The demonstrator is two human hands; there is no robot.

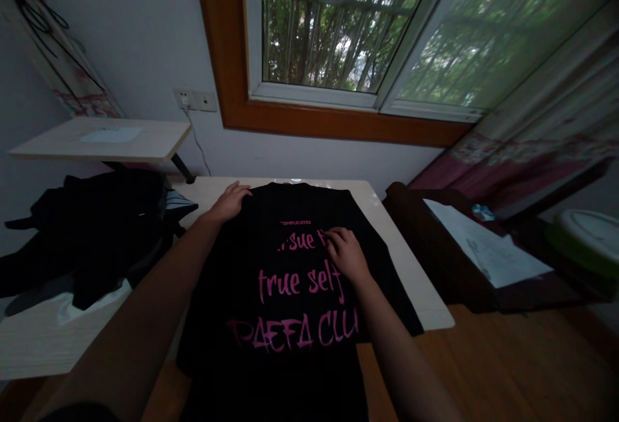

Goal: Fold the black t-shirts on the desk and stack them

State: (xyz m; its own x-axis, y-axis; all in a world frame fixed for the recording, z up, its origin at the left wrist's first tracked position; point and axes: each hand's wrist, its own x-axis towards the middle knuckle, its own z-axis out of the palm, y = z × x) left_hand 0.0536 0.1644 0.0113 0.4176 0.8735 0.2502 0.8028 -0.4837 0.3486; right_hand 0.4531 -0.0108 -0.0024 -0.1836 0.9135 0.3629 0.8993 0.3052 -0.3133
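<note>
A black T-shirt (300, 206) with pink lettering lies spread with its neckline toward the window wall, and its lower part hangs over the near table edge. My left hand (232, 202) rests at the shirt's far left shoulder, fingers stretched out over the fabric edge. On the lettering right of the middle lies my right hand (345, 254), fingers apart and slightly bent, touching the cloth. Neither hand shows a clear grip on the fabric. Under the shirt is a pale table (411, 280), partly covered.
Dark clothes (97, 228) are heaped at left beneath a raised pale shelf (101, 137). A socket (193, 99) with a plugged cable is on the wall, below and left of the window (338, 35). At right stands dark furniture (449, 267) bearing a white sheet (483, 244).
</note>
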